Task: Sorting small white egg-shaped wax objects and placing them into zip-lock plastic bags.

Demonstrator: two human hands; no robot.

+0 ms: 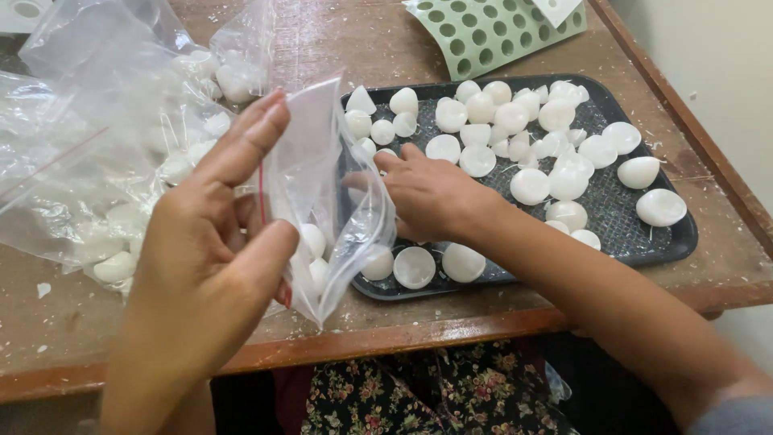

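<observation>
The left hand is raised over the near edge of the worn brown wooden desk, its fingers held fairly straight and the thumb drawn in toward them, pinching the mouth of a small clear plastic zip bag with a thin red seal line. The bag hangs open and sags toward the tray; several white dome-shaped wax pieces lie in its bottom.

The right hand lies palm down over the left part of a black rectangular plastic tray with a textured floor. Its fingers are loosely curled and stretched toward the bag's opening; whether they have hold of a piece I cannot tell, since the bag's film and the hand itself hide the fingertips.

The tray carries many more white wax half-shells, some rounded side up, some showing a hollow, thickest toward its far side, with a few along the near rim just under the wrist.

To the left, larger clear plastic bags lie crumpled on the desk with more white pieces inside, partly behind the left hand. At the far edge sits a pale green mould sheet with round holes. White crumbs fleck the desk, and flowered dark cloth shows below its near edge.
</observation>
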